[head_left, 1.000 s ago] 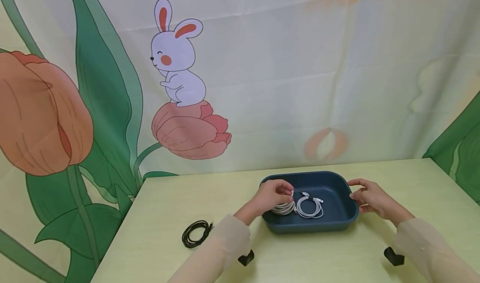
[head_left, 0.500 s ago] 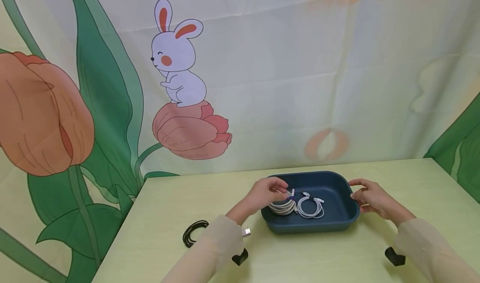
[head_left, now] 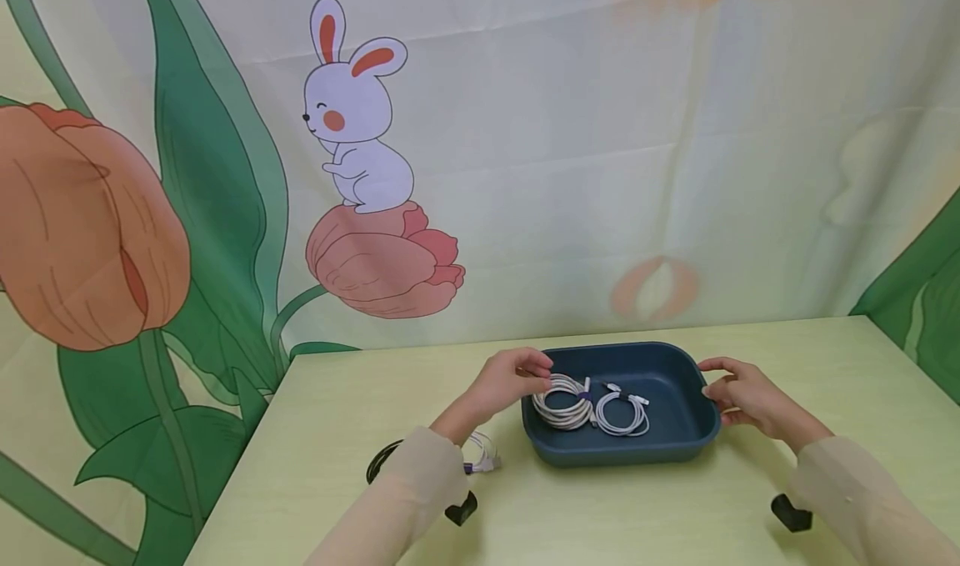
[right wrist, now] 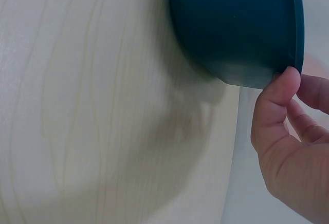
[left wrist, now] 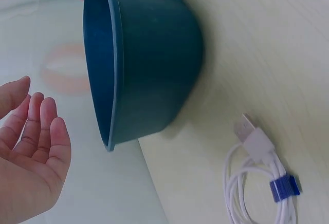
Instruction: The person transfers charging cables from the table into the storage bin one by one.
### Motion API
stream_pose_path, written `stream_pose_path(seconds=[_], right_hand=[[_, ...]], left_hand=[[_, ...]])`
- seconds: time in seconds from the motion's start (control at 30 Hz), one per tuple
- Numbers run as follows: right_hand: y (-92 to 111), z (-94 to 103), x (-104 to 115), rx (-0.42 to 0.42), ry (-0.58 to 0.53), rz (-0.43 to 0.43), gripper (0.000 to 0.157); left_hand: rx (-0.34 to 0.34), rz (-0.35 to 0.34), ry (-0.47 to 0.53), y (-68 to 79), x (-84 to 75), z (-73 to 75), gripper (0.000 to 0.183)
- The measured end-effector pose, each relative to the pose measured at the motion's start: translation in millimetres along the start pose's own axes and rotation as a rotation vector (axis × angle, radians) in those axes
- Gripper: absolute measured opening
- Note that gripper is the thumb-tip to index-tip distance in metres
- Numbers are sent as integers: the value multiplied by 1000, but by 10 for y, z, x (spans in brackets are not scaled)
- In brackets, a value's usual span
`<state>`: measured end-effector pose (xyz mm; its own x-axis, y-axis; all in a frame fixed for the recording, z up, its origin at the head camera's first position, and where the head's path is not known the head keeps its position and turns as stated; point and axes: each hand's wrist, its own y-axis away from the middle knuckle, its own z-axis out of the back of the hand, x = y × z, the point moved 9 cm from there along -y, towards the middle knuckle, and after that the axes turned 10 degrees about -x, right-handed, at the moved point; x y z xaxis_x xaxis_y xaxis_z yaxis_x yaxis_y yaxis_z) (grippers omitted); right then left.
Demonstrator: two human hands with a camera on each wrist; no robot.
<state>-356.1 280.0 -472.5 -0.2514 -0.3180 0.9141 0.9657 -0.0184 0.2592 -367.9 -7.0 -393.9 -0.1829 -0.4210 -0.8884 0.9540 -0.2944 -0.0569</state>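
Observation:
Over the left rim of a dark blue plastic bin (head_left: 622, 458), my left hand (head_left: 506, 378) hovers with loosely bent fingers and holds nothing. The left wrist view has this hand (left wrist: 36, 157) apart from the bin's wall (left wrist: 154, 54). My right hand (head_left: 753, 398) pinches the bin's right rim, its thumb (right wrist: 288, 82) on the outer side. Inside the bin lie a thick coiled white cable (head_left: 570, 423) with a purple tie and a smaller coiled white cable (head_left: 618, 432) with a dark tie.
Left of the bin, a coiled white USB cable (left wrist: 259, 147) with a blue strap (left wrist: 284, 187) lies on the table (head_left: 637, 516). A black cable (head_left: 377, 463) is partly hidden behind the left sleeve. A printed curtain (head_left: 540, 174) hangs behind the table.
My left hand has drawn back leftward from the thick white coil, leaving it in the bin. The white USB cable on the table has come into view. My right hand stays at the rim.

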Motion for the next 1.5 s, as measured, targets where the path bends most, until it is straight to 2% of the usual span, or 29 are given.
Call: stream_pose_path(seconds=[0.2,0.27,0.5,0.63,1.37,1.5], right_hand=[[10,-6,10,2,11,3,50],[8,-6,7,-1,14,3,50],[5,-4,2,-7,20,-1,50],[3,-2,-5,-5,16,1,51],[11,-8,-7,-2,13,-2,52],[16,-5,-1,0,14,-1,51]], left_hand=[[-10,6,-12,160,-185,132,25],[-16,12,-15,179,-187,168,25],[-40,40,-25,-7,241,215,27],[-44,77,-39,12,323,251,27],[-57,140,-86,121,636,388,25],[-59,173,-89,158,701,408,24]])
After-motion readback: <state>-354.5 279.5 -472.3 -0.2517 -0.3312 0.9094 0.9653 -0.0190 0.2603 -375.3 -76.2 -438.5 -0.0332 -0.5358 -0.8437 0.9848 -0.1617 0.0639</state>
